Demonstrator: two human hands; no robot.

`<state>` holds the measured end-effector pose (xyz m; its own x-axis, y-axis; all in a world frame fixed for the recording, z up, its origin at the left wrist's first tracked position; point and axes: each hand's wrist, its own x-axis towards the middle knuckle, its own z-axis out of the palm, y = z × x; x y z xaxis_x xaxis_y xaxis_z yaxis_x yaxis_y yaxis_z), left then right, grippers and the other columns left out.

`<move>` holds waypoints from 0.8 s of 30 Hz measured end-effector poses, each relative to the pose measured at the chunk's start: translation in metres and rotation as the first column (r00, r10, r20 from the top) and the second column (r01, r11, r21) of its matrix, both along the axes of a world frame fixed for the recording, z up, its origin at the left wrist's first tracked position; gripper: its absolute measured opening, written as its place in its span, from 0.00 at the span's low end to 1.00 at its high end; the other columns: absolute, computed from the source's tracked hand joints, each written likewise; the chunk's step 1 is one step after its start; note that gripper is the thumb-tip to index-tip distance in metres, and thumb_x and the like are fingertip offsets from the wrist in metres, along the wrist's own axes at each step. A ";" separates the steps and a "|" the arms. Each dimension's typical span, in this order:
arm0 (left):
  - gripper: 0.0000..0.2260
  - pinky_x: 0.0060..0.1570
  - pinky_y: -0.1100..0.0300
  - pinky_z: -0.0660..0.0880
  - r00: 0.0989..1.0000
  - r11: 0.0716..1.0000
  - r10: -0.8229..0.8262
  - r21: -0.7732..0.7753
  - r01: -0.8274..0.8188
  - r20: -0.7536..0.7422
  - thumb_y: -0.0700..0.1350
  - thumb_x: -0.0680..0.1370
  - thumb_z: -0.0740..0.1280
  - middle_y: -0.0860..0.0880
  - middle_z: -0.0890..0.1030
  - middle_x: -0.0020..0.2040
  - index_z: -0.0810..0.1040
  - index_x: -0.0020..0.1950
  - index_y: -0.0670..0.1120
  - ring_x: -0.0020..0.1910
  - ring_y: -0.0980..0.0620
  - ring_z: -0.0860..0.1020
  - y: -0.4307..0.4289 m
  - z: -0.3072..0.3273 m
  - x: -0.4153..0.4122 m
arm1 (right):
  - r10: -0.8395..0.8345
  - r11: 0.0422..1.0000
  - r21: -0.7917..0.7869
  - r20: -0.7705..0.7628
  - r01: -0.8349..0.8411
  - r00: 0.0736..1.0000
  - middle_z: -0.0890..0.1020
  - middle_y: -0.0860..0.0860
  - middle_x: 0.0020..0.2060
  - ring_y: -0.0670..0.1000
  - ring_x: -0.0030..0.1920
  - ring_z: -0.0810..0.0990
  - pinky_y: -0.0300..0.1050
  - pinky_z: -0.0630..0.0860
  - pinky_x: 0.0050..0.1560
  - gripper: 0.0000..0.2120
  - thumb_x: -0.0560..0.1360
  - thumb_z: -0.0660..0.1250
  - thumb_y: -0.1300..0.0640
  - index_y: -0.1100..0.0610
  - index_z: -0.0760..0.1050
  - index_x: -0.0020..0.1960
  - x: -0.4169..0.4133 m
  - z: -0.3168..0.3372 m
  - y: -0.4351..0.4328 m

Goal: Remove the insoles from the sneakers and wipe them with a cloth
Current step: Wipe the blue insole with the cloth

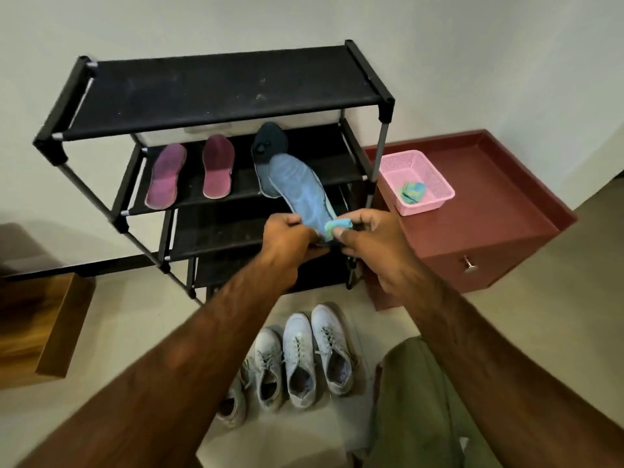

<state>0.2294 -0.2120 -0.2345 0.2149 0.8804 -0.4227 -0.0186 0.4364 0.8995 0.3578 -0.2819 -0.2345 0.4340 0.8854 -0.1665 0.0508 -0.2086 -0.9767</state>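
Observation:
My left hand [291, 235] grips the heel end of a blue insole [301, 190] that points away from me over the black shoe rack [216, 89]. My right hand [366, 236] pinches a small green-blue cloth [337, 227] against the insole's heel. Two purple insoles [166, 176] [217, 167] lie side by side on the rack's second shelf. A dark insole [268, 143] lies on the same shelf, partly behind the blue one. Several pale grey sneakers [297, 356] stand on the floor below my arms.
A pink plastic basket [429, 194] with another folded cloth [412, 192] sits on a maroon cabinet [489, 211] to the right of the rack. A wooden piece of furniture [44, 319] stands at the left. My green trouser leg [418, 400] is at lower right.

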 end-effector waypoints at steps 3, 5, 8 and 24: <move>0.15 0.41 0.49 0.84 0.990 0.994 -0.011 -0.102 0.025 0.143 0.24 0.75 0.65 0.33 0.83 0.54 0.73 0.61 0.31 0.46 0.39 0.86 -0.047 -0.004 -0.038 | 0.025 1.000 0.009 -0.008 -0.025 1.000 0.87 0.52 0.45 0.51 0.48 0.86 0.48 0.84 0.50 0.07 0.74 0.76 0.63 0.56 0.84 0.51 -0.022 -0.003 -0.042; 0.15 0.43 0.50 0.84 0.979 0.987 -0.045 -0.140 0.074 0.198 0.24 0.76 0.64 0.32 0.84 0.54 0.76 0.62 0.30 0.46 0.40 0.86 -0.078 -0.005 -0.065 | 0.030 0.999 0.036 0.017 -0.030 0.999 0.88 0.51 0.43 0.49 0.46 0.86 0.45 0.82 0.48 0.08 0.72 0.77 0.64 0.56 0.85 0.49 -0.041 -0.008 -0.071; 0.14 0.48 0.48 0.84 0.975 0.979 -0.103 -0.151 0.134 0.196 0.24 0.75 0.63 0.36 0.85 0.51 0.80 0.57 0.34 0.45 0.41 0.86 -0.115 -0.010 -0.099 | 0.046 0.997 0.070 0.007 -0.046 0.999 0.88 0.50 0.43 0.50 0.46 0.87 0.48 0.83 0.51 0.10 0.71 0.76 0.67 0.55 0.85 0.48 -0.068 -0.016 -0.108; 0.21 0.49 0.42 0.83 0.894 0.961 0.113 -0.276 0.013 0.434 0.33 0.82 0.53 0.38 0.82 0.63 0.72 0.73 0.45 0.59 0.38 0.82 -0.228 -0.065 -0.179 | 0.282 0.959 -0.053 0.102 -0.278 0.954 0.88 0.48 0.46 0.50 0.47 0.87 0.56 0.84 0.52 0.12 0.73 0.73 0.67 0.52 0.85 0.50 -0.126 -0.034 -0.195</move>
